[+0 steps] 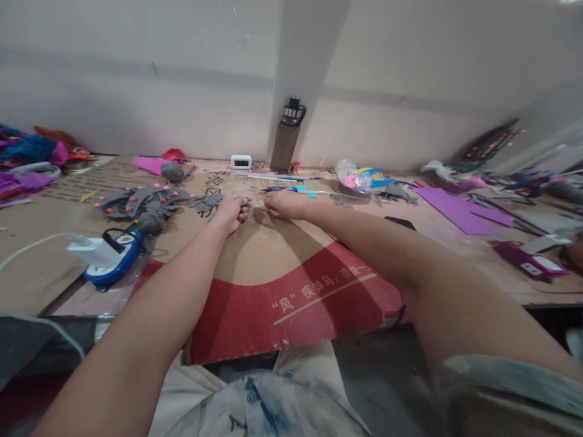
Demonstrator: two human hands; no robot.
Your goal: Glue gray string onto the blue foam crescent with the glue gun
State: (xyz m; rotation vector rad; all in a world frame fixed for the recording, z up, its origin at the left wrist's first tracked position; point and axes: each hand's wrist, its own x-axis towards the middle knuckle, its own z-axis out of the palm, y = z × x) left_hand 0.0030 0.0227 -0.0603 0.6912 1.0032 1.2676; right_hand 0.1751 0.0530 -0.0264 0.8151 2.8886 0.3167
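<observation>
A person sat with both bare arms stretched across a sheet of cardboard [255, 261], the left hand [234, 212] and right hand [283, 203] close together but apart over its far half. The left fingers were curled inward and the right fingers bent downward at the board; it could not be told whether either hand gripped anything. The cardboard, tan with a red border printed with pale Chinese characters, lay on the table [455, 270] with its near edge jutting past the tabletop above the person's lap. A pale, crinkled patch [258, 205] showed between the hands, its nature unclear, and a dark pen-like tool [274, 189] lay just beyond the right fingers. Farther back, thin sticks [273, 176] lay crosswise before a white digital clock [241, 161] and an upright dark bottle [286, 142] near the wall. To the left, gray curved pieces [132, 203] dotted with pink and orange balls spread around a ball of gray yarn [152, 223], with a second gray yarn ball [172, 172] behind them and a blue power strip [116, 264] holding a white plug nearer the person. To the right were a clear plastic bundle [357, 176] with pink inside, a notched purple sheet [464, 209] and a magenta power strip [531, 260].
</observation>
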